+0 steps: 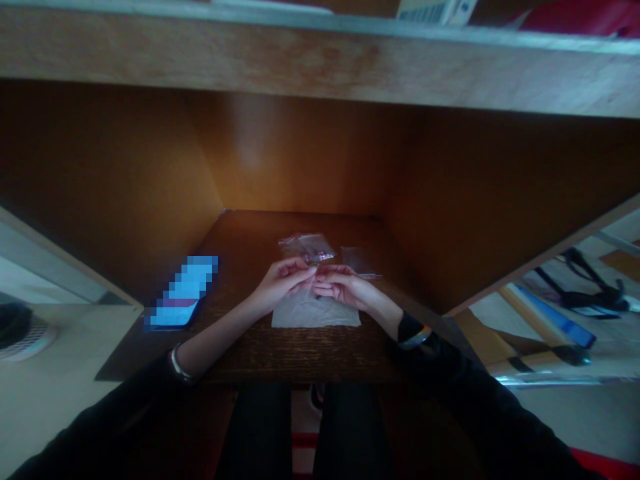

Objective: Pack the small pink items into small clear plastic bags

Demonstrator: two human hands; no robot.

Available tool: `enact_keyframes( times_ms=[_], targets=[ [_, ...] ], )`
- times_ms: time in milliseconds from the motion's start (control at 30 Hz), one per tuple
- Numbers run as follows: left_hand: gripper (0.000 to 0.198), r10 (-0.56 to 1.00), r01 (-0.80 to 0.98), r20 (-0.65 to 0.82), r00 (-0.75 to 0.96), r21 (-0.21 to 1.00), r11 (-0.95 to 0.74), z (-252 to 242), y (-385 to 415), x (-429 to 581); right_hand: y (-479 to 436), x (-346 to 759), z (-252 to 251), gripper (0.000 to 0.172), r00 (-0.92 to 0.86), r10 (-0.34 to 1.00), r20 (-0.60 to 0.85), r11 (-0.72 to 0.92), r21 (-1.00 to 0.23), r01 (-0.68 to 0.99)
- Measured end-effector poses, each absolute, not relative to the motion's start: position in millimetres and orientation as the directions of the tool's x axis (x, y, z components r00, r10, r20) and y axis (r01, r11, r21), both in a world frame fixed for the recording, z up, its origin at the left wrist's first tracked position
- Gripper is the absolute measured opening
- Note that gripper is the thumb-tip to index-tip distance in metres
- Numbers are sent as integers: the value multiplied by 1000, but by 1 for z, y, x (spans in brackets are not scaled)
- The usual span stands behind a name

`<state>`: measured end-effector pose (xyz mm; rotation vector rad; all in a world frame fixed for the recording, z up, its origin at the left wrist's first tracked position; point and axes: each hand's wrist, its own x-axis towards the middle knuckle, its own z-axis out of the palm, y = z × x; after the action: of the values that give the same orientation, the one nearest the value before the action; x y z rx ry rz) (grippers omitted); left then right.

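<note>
At ten o'clock from my hands, a phone (183, 293) lies on the dark wooden worktop (240, 350), its screen blurred. My left hand (283, 280) reaches in from seven o'clock, wrist angled inward, its fingers narrowly pinching a thin clear plastic sliver (311, 285) at the centre, above a white sheet (315, 315). The sliver looks light and probably slippery, so I'd judge it safest pinched at its edges. A clear plastic bag (306, 247) lies at twelve o'clock, and a second clear bag (357, 260) at one; both look soft and crinkly. My right hand (347, 287) comes in from five o'clock, its fingers curled close to the sliver, though I can't tell whether they grip it.
</note>
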<state>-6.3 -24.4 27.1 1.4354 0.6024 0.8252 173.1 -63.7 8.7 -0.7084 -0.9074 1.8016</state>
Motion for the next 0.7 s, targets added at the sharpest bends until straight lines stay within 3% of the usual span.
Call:
enact_keyframes(
  times_ms=[133, 333, 700],
  targets=[
    [35, 756, -32, 127, 642, 990, -139, 26, -25, -8, -61, 175, 1, 26, -379, 923, -71, -253, -854, -455],
    [39, 735, 43, 155, 659, 969, -243, 31, -29, -8, -59, 176, -4, 26, -367, 927, -83, -257, -852, -456],
    [33, 664, 55, 110, 739, 973, -222, 31, -30, -8, -60, 173, -1, 27, -396, 915, -78, -258, -867, -426]
  ],
)
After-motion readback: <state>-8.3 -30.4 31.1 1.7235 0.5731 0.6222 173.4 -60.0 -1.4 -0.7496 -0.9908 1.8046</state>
